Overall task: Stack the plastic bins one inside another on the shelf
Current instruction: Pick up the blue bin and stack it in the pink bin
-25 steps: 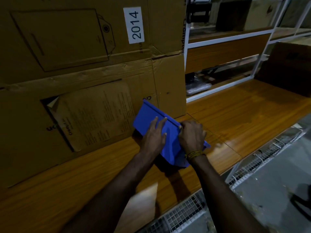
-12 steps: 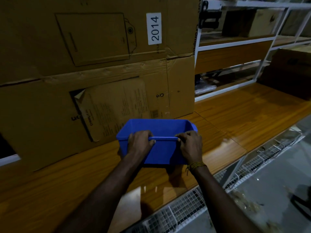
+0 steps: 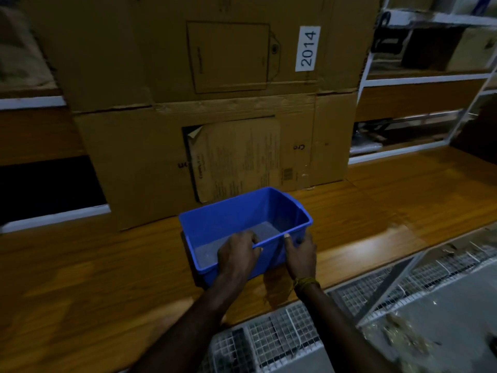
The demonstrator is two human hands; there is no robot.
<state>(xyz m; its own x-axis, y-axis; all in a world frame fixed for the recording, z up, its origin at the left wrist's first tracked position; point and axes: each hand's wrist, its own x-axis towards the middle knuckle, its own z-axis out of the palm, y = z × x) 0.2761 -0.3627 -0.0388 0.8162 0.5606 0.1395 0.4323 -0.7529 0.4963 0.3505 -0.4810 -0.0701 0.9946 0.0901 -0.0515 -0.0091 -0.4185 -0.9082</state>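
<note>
The blue bin [image 3: 243,228] sits upright on the wooden shelf [image 3: 376,211], just in front of the cardboard boxes [image 3: 215,130]. The left hand [image 3: 236,254] curls over its near rim, fingers hooked inside; the right hand [image 3: 300,254] grips the near right corner, thumb on the rim. It looks light, stiff and a bit slick, so the rim is the place to hold. Nothing lies inside but a dusty floor.

A: What is the person wearing?

B: Both forearms are bare, with no sleeves, rising from the bottom centre of the frame.

A: Anything on the wrists?

B: A yellowish thread band [image 3: 306,283], several strands wound together, circles the right wrist, just below the right hand [image 3: 300,254]. The left hand [image 3: 236,254] wears nothing.
</note>
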